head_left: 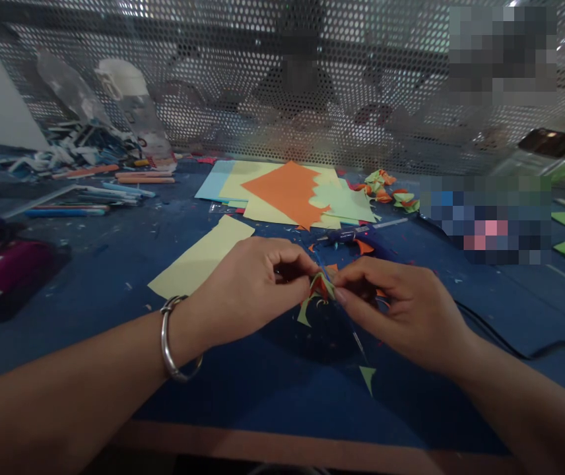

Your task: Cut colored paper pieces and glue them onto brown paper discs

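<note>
A small piece of folded green and orange paper [322, 285], petal-like in shape, is held over the blue table. My left hand [250, 284], with a silver bangle at the wrist, pinches its left side between thumb and fingertips. From the right, my right hand [401, 303] grips the other side the same way. The fingertips partly cover the paper. Below it, a green paper scrap [368, 378] lies on the table, near a thin pale strip [358, 341]. Just beyond the hands is a dark blue tool with a pointed tip [346, 235], perhaps a glue gun.
Behind the hands are an orange sheet [282, 191] with a ragged edge and a yellow sheet [198, 260]. Small paper flowers [379, 181] lie back right. A magenta power strip [5, 267], a bottle [138, 112] and several thin sticks [146, 177] are leftward. A black cable [505, 343] runs right.
</note>
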Demonstrator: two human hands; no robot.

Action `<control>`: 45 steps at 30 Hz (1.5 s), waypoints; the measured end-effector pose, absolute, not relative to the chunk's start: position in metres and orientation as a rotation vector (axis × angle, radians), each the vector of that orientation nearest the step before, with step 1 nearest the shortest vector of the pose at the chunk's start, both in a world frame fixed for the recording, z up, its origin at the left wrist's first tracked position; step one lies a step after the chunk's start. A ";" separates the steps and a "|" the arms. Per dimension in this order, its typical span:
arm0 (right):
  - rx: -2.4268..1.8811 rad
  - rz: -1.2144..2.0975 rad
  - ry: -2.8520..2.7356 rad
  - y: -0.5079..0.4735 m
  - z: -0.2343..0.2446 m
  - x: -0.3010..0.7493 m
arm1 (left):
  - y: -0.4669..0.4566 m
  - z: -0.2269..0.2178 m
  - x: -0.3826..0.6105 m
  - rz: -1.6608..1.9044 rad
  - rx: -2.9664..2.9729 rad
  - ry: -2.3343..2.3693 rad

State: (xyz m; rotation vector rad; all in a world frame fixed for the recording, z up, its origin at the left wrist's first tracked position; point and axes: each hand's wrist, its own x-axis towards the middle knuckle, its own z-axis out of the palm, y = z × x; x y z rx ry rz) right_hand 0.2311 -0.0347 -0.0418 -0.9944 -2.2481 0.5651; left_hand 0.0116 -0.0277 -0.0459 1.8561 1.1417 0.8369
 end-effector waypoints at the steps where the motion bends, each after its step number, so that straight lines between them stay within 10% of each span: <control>1: -0.999 0.559 -2.253 -0.035 -0.042 0.231 | -0.028 -0.045 0.012 0.833 1.859 1.143; 45: -1.018 0.542 -2.232 -0.038 -0.044 0.228 | -0.027 -0.041 0.015 0.745 1.554 0.938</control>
